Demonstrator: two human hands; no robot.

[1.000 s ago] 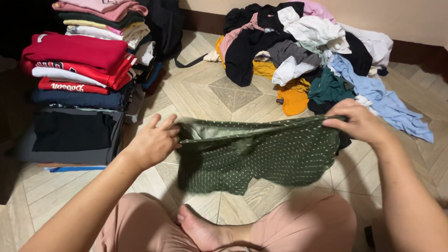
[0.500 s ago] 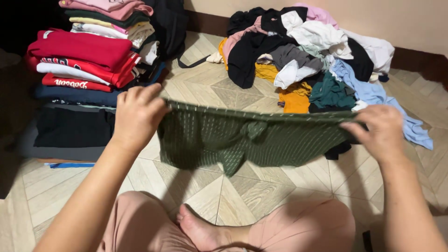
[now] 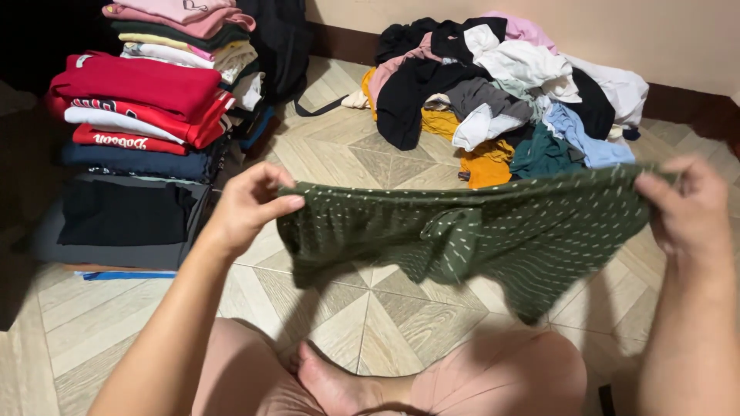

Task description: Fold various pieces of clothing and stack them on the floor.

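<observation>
Here your left hand (image 3: 248, 206) pinches one end of the green dotted garment (image 3: 470, 231), thumb on top and fingers curled under the edge. Your right hand (image 3: 688, 209) grips the other end in a closed hold, knuckles toward you. The cloth hangs stretched between the two hands, raised off the tiled floor (image 3: 362, 154), with a twisted fold sagging near its middle and the lower hem drooping lower on the right-hand side. Its motion blurs the dots a little.

Beyond your left hand, up and to its outer side, stands a stack of folded clothes (image 3: 146, 100), reds and whites over dark blue and black pieces, well apart from the garment. Beyond the garment, between your hands and farther out, lies a loose heap of unfolded clothes (image 3: 501, 85) against the wall; the green cloth's top edge overlaps the near side of that heap in view. Below the garment, nearer to you, your bare foot (image 3: 339, 381) rests between your knees in pink trousers (image 3: 501, 377).
</observation>
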